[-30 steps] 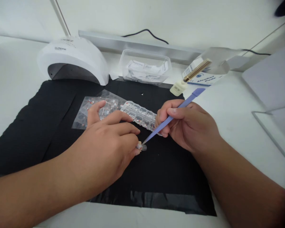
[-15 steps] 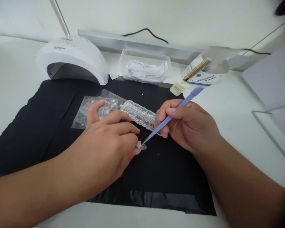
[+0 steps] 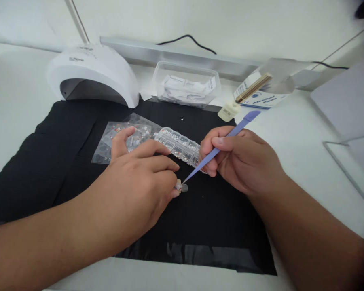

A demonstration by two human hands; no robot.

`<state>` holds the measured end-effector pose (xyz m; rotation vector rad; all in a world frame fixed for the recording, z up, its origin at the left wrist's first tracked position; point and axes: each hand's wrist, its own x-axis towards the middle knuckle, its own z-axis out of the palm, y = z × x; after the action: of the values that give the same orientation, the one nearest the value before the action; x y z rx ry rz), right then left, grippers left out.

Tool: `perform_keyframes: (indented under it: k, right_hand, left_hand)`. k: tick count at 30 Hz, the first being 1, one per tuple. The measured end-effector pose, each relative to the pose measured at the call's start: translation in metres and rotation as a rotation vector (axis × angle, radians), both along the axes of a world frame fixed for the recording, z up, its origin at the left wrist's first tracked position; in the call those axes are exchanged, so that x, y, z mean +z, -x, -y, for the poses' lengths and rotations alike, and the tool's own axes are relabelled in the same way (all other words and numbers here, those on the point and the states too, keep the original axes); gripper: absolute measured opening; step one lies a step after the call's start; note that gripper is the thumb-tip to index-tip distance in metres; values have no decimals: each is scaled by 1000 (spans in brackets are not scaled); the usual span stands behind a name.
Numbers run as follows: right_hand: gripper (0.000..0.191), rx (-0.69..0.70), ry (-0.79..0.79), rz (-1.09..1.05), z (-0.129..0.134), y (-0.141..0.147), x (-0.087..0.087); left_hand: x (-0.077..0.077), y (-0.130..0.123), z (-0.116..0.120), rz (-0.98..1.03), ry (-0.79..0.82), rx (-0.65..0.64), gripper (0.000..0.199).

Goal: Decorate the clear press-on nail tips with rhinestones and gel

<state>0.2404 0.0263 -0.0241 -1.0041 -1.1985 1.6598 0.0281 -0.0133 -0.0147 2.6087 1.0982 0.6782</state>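
Note:
My left hand (image 3: 139, 182) is closed at thumb and fingers around a small nail tip (image 3: 184, 188), clear at its end and carrying small decorations. My right hand (image 3: 236, 157) holds a purple pointed tool (image 3: 221, 147) like a pen; its thin end touches or nearly touches the nail tip. Just beyond both hands lies a clear compartment case (image 3: 178, 144) of tiny decorations, its right end partly hidden by my right fingers. Clear plastic packets (image 3: 133, 133) with small charms lie behind my left hand, on the black mat (image 3: 212, 226).
At the back left stands a white nail lamp (image 3: 91, 72). A clear plastic box (image 3: 186, 85) of paper packets sits at the back middle. To its right are a small bottle with a gold cap (image 3: 229, 111) and an open alcohol pads box (image 3: 263, 99). A bent metal wire stand (image 3: 348, 173) is at the right.
Almost nothing differs. The whole view has shifted very slightly; both hands keep their grip, and the tool's tip stays at the nail tip.

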Motion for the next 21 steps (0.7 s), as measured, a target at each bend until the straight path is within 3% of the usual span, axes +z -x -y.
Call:
perform_keyframes:
  k: [21]
  right_hand:
    - [17, -35, 44, -1, 3, 4, 3]
  left_hand:
    - [1, 0, -1, 8, 23, -2, 19]
